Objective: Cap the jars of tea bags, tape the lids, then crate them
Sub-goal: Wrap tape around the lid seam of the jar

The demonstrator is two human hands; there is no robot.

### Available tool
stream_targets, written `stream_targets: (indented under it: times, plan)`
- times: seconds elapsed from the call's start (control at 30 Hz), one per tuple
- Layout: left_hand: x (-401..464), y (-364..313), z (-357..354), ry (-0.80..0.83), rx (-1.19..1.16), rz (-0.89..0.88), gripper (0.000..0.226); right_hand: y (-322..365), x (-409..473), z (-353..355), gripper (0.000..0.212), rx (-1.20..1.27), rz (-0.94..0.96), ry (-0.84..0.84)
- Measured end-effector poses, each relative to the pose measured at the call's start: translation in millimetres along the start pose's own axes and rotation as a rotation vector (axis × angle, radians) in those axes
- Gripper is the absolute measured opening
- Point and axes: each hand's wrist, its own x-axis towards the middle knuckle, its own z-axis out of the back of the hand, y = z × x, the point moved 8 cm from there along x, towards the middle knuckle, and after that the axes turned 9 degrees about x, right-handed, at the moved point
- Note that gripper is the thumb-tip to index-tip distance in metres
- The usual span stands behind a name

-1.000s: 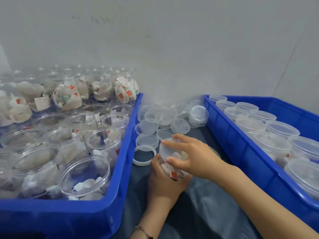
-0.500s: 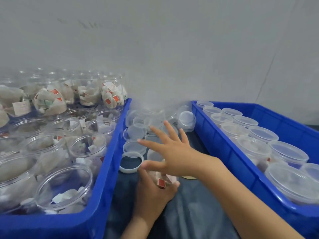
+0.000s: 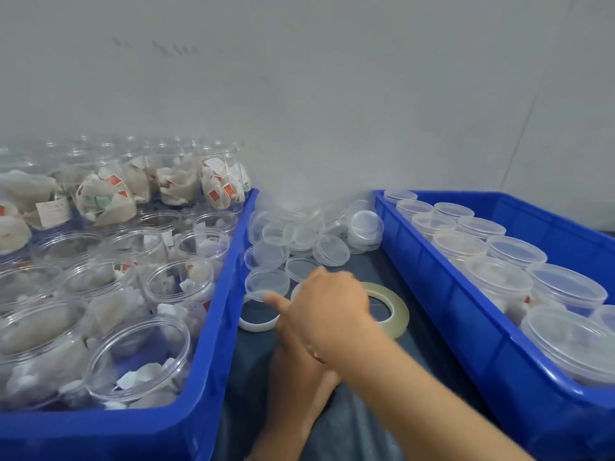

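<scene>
A long blue plastic crate (image 3: 213,377) on the left holds open clear jars of tea bags (image 3: 139,357); a second blue plastic crate (image 3: 466,321) on the right holds capped jars (image 3: 565,289). Between them on the dark bench (image 3: 382,427) lie loose clear round lids (image 3: 301,232) and a roll of clear tape (image 3: 394,306). The right hand (image 3: 327,309) crosses over the left hand (image 3: 298,377) — the jar they work on is hidden, and I cannot tell either grip.

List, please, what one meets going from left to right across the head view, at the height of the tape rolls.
Left blue crate of open jars → white tape roll → right hand → clear tape roll → right blue crate of capped jars.
</scene>
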Motion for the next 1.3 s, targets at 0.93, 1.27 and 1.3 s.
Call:
stream_targets:
  times: [0.93, 1.27, 1.3]
  plan:
    - [0, -14, 13, -0.173, 0.029, -0.138, 0.096, -13, -1, -9, 0.055, 0.333, 0.323, -0.182]
    - [-6, 1, 47, -0.570, 0.081, 0.019, 0.105, -127, 24, -100, 0.065, 0.294, 0.101, -0.113]
    - [-5, 1, 48, -0.585, 0.106, 0.025, 0.106, -126, 24, -105, 0.062, 0.253, 0.115, -0.120]
